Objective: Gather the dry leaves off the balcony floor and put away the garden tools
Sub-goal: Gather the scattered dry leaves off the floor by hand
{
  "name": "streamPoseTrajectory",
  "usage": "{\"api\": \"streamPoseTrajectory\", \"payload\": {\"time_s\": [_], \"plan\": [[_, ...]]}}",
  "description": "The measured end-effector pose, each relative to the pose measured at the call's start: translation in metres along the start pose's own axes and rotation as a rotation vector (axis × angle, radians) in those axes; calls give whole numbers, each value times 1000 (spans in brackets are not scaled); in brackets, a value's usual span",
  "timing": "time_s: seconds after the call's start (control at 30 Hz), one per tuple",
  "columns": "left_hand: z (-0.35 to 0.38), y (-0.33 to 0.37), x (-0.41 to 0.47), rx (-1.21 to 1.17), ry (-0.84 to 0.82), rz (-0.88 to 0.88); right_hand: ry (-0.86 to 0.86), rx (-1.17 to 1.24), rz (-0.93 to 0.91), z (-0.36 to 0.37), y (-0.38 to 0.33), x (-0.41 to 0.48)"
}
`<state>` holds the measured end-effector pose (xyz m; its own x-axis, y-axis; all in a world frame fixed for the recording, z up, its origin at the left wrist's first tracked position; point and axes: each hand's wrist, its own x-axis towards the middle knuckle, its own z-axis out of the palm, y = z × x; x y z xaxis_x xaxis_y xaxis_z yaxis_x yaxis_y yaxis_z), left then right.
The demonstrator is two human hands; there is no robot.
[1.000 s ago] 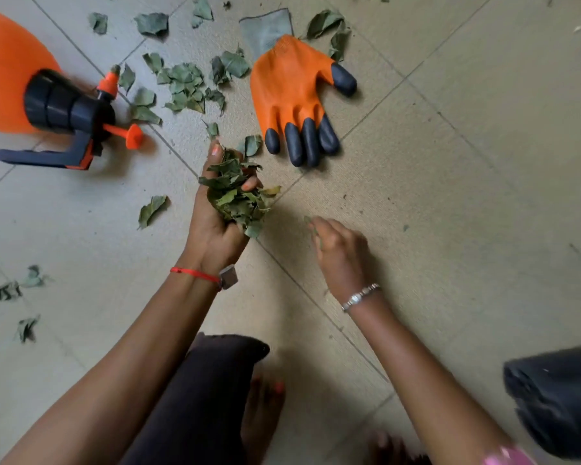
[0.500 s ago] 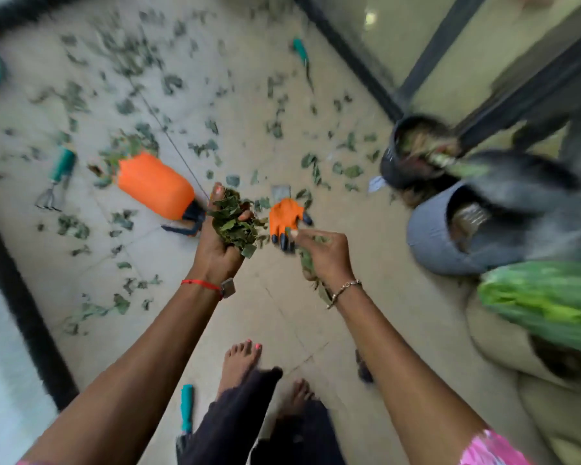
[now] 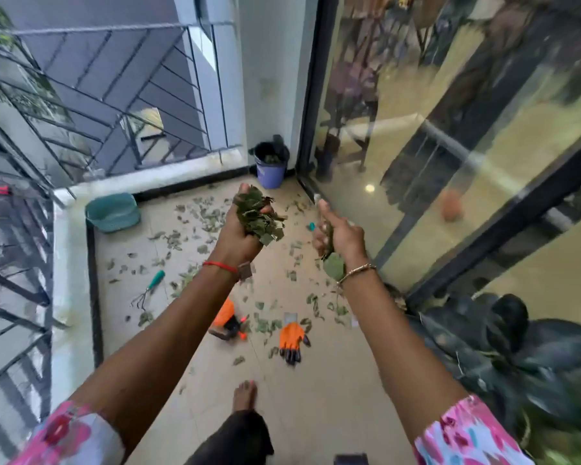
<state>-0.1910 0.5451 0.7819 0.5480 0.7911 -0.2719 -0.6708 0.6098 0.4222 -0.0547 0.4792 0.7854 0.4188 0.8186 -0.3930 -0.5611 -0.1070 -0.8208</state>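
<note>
Centrally, clamps left grip on a leaf bunch, curls right grip round a few leaves, above orange glove lying on floor.

The orange sprayer lies half hidden behind the left forearm. A dark object at six o'clock is cut by the bottom edge. The small teal thing beside the right hand is too small to tell.

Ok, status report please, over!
Left hand grips a bunch of leaves. Right hand holds a few leaves. Glove, rake, loose leaves on the floor; bin ahead.
</note>
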Motion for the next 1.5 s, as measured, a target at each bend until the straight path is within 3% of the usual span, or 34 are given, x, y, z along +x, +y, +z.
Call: {"api": "streamPoseTrajectory", "payload": {"time_s": [0.2, 0.43, 0.57, 0.63, 0.7, 0.77, 0.8, 1.03, 1.33, 1.5], "plan": [[-4, 52, 51, -85, 46, 16, -42, 174, 55, 47, -28, 54], [-18, 111, 124, -137, -116, 18, -92, 199, 182, 93, -34, 139], [-35, 132, 171, 24, 98, 0, -64, 208, 202, 110, -42, 186], [-25, 140, 190, -126, 92, -20, -48, 240, 189, 116, -46, 215], [-8, 149, 206, -214, 167, 77, -23, 273, 173, 121, -52, 247], [-13, 147, 250, -68, 193, 108, -15, 281, 193, 124, -58, 288], [-24, 151, 277, -115, 243, 78, -12, 272, 205, 126, -62, 310], [-15, 181, 426, -283, 140, 111, -88, 159, 274, 155, -105, 473], [4, 217, 577, -235, 277, 231, -64, 86, 384, 182, -141, 648], [-14, 253, 669, -234, 414, 126, -16, 60, 437, 222, -140, 741]]}}
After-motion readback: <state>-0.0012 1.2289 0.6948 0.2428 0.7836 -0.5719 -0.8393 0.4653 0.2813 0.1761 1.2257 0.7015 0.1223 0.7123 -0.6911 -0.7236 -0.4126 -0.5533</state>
